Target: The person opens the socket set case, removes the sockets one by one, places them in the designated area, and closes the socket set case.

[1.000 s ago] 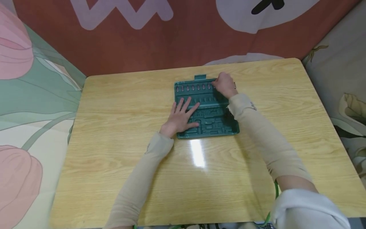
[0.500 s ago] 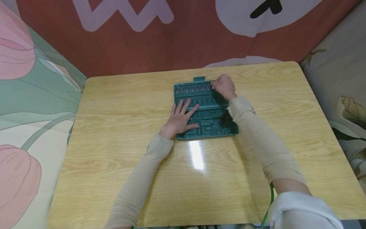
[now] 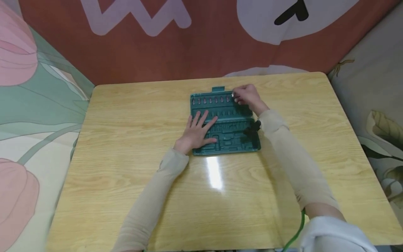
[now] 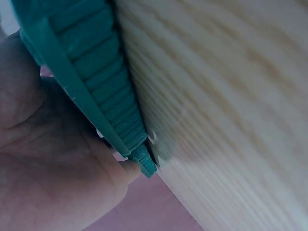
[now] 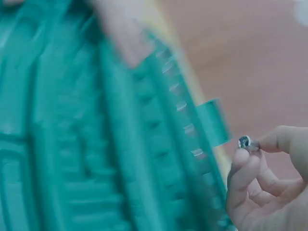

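A green plastic tool case (image 3: pixel 231 140) lies unfolded, its moulded recesses facing up. Along its far edge stands a row of several small metal sockets (image 3: pixel 210 100). My left hand (image 3: pixel 193 135) rests with spread fingers over the case's left side. At the far right corner, my right hand (image 3: pixel 249 98) pinches a small shiny metal socket (image 5: pixel 244 142) between thumb and fingertips, its hollow end showing in the right wrist view. This socket is held just above the case's far edge, beside the latch tab (image 5: pixel 213 122). In the left wrist view, the palm (image 4: pixel 57 159) lies against the case's side.
The wooden table (image 3: pixel 126 140) stretches out on all sides of the case. A red printed cloth (image 3: pixel 204 52) hangs behind the far edge, with floral cloths at left and right. A green cord (image 3: pixel 297 231) hangs by my right forearm.
My right hand has turned and drawn back slightly from the row, so the pinched socket now shows at its fingertips. My left hand stays on the case; the view has shifted slightly.
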### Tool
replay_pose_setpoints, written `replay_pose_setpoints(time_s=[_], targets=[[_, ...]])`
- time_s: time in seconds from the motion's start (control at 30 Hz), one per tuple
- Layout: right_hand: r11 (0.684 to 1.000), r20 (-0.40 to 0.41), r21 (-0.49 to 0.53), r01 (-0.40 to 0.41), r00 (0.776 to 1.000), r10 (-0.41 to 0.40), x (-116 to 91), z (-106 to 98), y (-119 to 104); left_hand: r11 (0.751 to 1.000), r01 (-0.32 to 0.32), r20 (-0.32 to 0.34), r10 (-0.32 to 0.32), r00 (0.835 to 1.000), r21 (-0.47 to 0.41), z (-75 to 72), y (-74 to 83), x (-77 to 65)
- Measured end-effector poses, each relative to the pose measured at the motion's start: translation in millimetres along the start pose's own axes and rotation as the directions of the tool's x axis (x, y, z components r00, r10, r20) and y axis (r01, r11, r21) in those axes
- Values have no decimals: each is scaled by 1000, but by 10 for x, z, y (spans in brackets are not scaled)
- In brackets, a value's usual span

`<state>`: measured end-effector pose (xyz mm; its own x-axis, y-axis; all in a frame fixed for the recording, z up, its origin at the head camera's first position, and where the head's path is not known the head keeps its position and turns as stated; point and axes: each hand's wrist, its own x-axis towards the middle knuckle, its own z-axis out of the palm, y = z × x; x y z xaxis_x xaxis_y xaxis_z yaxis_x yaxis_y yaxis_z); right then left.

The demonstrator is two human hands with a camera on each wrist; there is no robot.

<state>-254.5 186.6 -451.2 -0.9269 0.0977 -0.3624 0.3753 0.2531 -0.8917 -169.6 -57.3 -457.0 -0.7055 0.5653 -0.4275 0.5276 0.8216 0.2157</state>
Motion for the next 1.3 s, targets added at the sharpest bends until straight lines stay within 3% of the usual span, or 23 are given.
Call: replay_pose_setpoints(time_s=[0.07,0.23,0.43,0.6,0.77,1.07,1.3], targets=[[989,53,139,-53,998,47,-39,-114,-29,1000,-5,1,5,1000,1,8,5,-2],[938,88,342,-65,995,37,-92,-519,47,1000,-10,-9,10,1000,24,14,3,-1],[916,78,390,-96,994,71,-114,-831,310,1000,-5,-4,5,1000,18,7,-15,-3],[929,75,336,-152,988,135,-56,-864,424,1000,-8,2,8,1000,0,6,-34,-18],[957,-3,240,-163,986,169,11,-802,436,1000,-1,6,1,1000,-20,5,-48,-33],[991,-102,71,-116,987,123,59,-736,454,1000,-6,-17,6,1000,-16,-8,-36,-24],[989,-169,-124,-84,984,62,42,-734,539,1000,-17,-34,17,999,-6,9,-10,-9]])
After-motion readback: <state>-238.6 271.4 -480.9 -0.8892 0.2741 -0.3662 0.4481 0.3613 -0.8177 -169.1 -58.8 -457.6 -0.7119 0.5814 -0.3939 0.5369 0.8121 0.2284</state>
